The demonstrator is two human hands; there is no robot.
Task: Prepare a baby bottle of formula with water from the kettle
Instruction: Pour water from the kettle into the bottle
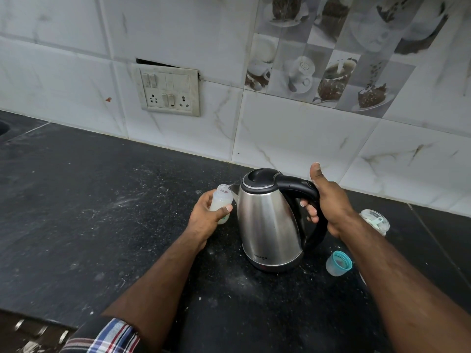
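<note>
A steel kettle [267,220] with a black lid and handle is tilted left over the black counter [102,212]. My right hand [328,202] grips its handle, thumb raised. My left hand [206,217] holds a small clear baby bottle [221,200], open-topped and tilted, right at the kettle's spout. The bottle has whitish contents in its lower part. The spout meets the bottle's mouth; the stream itself is hard to make out.
A teal bottle cap [339,263] lies on the counter right of the kettle. A clear container with a green scoop [374,221] sits behind my right wrist. A switch and socket plate [169,91] is on the tiled wall. White powder specks dust the counter.
</note>
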